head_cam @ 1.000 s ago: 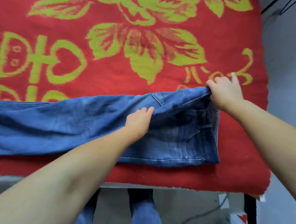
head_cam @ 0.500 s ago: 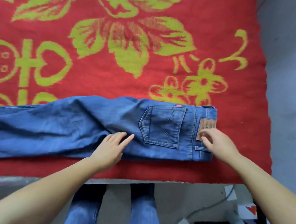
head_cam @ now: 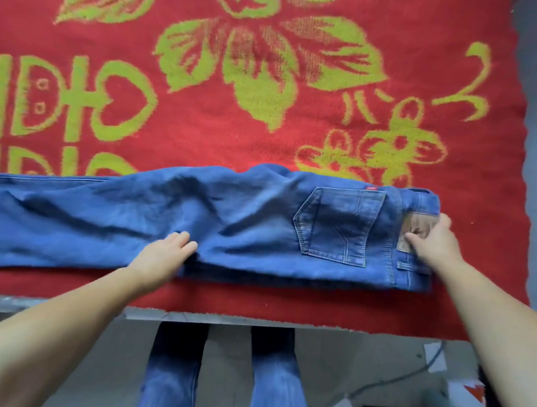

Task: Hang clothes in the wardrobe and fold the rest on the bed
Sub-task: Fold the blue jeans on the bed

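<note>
Red blanket [head_cam: 265, 134] with green flower pattern covers the bed, reaching the near edge. Blue jeans [head_cam: 228, 226] lie folded lengthwise along the near side of it, waistband to the right, legs running off left, back pocket [head_cam: 338, 226] facing up. Left hand [head_cam: 163, 256] rests flat on the thigh area, fingers straight. Right hand [head_cam: 431, 241] lies on the waistband over the leather patch [head_cam: 417, 222], fingers relaxed, not clearly pinching.
</note>
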Tool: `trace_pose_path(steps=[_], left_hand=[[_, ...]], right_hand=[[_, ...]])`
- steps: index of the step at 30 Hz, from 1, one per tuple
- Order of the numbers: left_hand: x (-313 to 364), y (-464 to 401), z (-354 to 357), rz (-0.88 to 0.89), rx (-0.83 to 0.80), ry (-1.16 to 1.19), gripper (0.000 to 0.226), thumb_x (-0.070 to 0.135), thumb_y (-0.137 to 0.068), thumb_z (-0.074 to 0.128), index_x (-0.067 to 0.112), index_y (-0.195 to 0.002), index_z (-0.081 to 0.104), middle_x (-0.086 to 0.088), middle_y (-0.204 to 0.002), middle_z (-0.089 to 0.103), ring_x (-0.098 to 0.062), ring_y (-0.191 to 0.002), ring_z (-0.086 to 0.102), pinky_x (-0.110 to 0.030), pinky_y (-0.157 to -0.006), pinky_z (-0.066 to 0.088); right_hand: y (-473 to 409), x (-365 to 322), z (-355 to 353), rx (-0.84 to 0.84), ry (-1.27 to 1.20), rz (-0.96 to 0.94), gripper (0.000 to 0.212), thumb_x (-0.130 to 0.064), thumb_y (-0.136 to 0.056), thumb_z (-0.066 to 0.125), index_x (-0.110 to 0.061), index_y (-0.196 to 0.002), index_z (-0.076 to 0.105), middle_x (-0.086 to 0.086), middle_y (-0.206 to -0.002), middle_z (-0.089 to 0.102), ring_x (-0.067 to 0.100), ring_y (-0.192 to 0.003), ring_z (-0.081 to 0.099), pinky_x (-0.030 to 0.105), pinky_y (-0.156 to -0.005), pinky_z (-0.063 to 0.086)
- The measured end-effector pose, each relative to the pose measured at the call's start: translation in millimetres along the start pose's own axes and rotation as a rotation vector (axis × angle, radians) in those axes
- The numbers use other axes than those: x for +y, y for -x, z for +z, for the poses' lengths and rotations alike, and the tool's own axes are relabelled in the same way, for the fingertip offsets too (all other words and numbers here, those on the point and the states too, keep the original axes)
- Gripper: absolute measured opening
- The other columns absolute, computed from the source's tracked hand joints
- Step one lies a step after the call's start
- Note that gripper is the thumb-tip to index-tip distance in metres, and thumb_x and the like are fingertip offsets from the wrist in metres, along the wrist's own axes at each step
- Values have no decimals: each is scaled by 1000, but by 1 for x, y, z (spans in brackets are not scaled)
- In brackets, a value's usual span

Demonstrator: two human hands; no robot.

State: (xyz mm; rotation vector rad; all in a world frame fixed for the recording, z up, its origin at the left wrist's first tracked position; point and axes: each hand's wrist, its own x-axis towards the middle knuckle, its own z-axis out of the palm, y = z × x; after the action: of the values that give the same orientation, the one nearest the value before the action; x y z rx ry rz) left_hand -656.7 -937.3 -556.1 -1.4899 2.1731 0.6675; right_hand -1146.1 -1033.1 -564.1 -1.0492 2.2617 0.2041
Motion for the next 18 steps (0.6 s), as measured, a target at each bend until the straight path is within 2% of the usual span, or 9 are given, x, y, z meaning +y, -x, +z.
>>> trace_pose_path(steps=[2, 4, 6, 8, 11, 13, 14, 16, 18], left_hand=[[3, 3, 14, -67, -16, 175, 39, -2, -80, 55, 10, -118, 55, -10, -112, 48, -30, -103, 51, -44, -69, 51], [7, 8, 21, -181, 56, 356, 37, 1, -84, 49, 10, -120, 52, -7, -118, 46, -27, -105, 50, -42, -75, 48], [0, 18, 25, -334, 159, 475, 28, 2, -84, 50, 9, -112, 53, -9, -112, 48, -30, -99, 53, -42, -74, 45], [-23, 33, 29, -489, 208, 533, 21, 3, -85, 49, 8, -106, 53, -9, -109, 49, -32, -97, 53, -44, -76, 44], [-84, 62, 36, -710, 301, 613, 17, 3, -88, 47, 5, -104, 53, -14, -110, 50, -34, -101, 51, -45, -81, 43], [-139, 84, 40, -872, 374, 665, 22, 2, -87, 48, 1, -109, 55, -21, -114, 51, -38, -107, 50, -46, -89, 41], [-169, 93, 42, -949, 396, 675, 28, 1, -87, 48, 0, -114, 55, -24, -117, 51, -40, -110, 49, -47, -93, 40], [-231, 113, 47, -1069, 405, 667, 40, 3, -86, 51, -3, -126, 51, -29, -125, 48, -43, -117, 45, -47, -101, 35], [-286, 127, 55, -1116, 385, 676, 50, 4, -87, 53, -7, -135, 43, -34, -133, 43, -44, -126, 40, -45, -107, 29]], right_hand=[[14, -19, 4, 114, 122, -28, 84, -19, -87, 65, -11, -151, 11, 23, -149, 29, 38, -139, 26, 52, -109, 25], [39, -51, 14, 284, 183, -319, 80, -9, -83, 61, -7, -151, 18, 21, -152, 26, 34, -144, 19, 52, -114, 18], [75, -90, 33, 291, 202, -738, 71, 1, -76, 65, 0, -142, 38, 25, -145, 38, 40, -138, 32, 55, -112, 27], [120, -128, 65, 200, 209, -1116, 59, 8, -66, 70, 4, -124, 58, 26, -129, 55, 43, -121, 53, 56, -98, 45], [189, -176, 128, 51, 278, -1404, 47, 7, -57, 77, -1, -102, 70, 19, -110, 67, 35, -98, 67, 44, -79, 56], [224, -205, 174, -17, 372, -1425, 51, 0, -51, 83, -7, -101, 73, 14, -109, 69, 29, -97, 68, 40, -78, 57], [238, -219, 194, -39, 452, -1377, 57, -5, -54, 83, -11, -109, 71, 13, -116, 66, 27, -106, 65, 41, -85, 55], [255, -242, 232, -90, 615, -1233, 64, -13, -79, 68, -18, -139, 48, 13, -144, 44, 23, -135, 42, 49, -109, 31], [262, -257, 258, -103, 785, -1051, 67, -15, -90, 49, -25, -151, 21, 8, -154, 24, 19, -142, 23, 53, -114, 12]])
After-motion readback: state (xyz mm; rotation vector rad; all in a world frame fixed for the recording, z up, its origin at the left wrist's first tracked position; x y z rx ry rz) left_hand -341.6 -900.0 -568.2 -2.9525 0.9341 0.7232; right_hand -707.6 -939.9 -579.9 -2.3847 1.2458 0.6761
